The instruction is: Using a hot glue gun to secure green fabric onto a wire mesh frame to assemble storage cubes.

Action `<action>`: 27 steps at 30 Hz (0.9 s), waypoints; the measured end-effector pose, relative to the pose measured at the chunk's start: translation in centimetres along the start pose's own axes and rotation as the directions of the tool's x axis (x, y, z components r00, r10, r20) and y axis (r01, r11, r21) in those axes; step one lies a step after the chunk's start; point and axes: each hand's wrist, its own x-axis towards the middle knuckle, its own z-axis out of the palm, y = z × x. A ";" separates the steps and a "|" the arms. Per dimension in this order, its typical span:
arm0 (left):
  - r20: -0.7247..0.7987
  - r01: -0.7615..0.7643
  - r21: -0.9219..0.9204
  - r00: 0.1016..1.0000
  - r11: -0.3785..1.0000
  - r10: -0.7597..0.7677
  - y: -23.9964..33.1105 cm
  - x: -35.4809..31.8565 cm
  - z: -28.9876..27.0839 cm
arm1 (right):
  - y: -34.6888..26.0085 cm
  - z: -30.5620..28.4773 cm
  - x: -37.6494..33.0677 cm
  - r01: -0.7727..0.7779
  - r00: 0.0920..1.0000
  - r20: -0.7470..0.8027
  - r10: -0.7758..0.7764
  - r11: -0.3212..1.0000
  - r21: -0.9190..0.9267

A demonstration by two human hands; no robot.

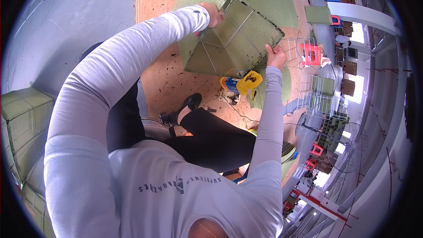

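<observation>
Sleeves (132, 46) of pale grey cover both of the person's outstretched arms: the left one bows widely out at the elbow, its forearm slanting back inward, while the right one runs nearly straight ahead from the shoulder. At the far end of that curve, the left hand (214, 15) is clasped on the left edge of a wire-framed green box (260, 26), its back turned up and several of its fingers hidden from me. The right hand (276, 56) has its fingers bent and their tips pinched on the rim at the box's right-hand corner, the wrist coming up to it from below. Between the two hands, the box stands tilted in front of the person, over a brown floor covering (165, 68) spotted with dark marks; whether its underside rests there I cannot tell. Its hollow, wire-gridded side faces back toward the person and a little to the right, and a dark-smeared edge slopes from upper left down to the right hand. That slope is the clearest line to read; foreshortening keeps me from saying which side is truly longest. Just below the box's lower edge sits a yellow container (251, 82) stained black, close to the right forearm. Beyond the box lies a flat green sheet (264, 0), and off to the right stands a red stool (311, 55) near some bare wire frames (324, 101).
</observation>
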 end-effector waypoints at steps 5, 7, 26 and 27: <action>0.065 -0.050 0.142 0.997 0.989 0.041 -0.6 0.3 0.0 | -2.3 -0.2 0.6 -0.021 0.999 0.022 0.026 0.983 -0.182; 0.034 -0.056 0.047 0.998 0.997 0.055 -0.4 0.5 0.2 | -1.2 0.4 0.8 0.006 1.000 -0.005 -0.007 0.964 -0.265; 0.053 -0.017 0.054 0.998 0.998 0.014 0.2 0.8 0.8 | 1.0 0.6 2.4 0.088 0.993 -0.037 -0.110 0.920 -0.382; 0.053 0.009 0.074 0.999 0.997 -0.013 0.2 0.8 0.9 | 0.6 0.3 2.4 0.092 0.993 -0.034 -0.113 0.921 -0.379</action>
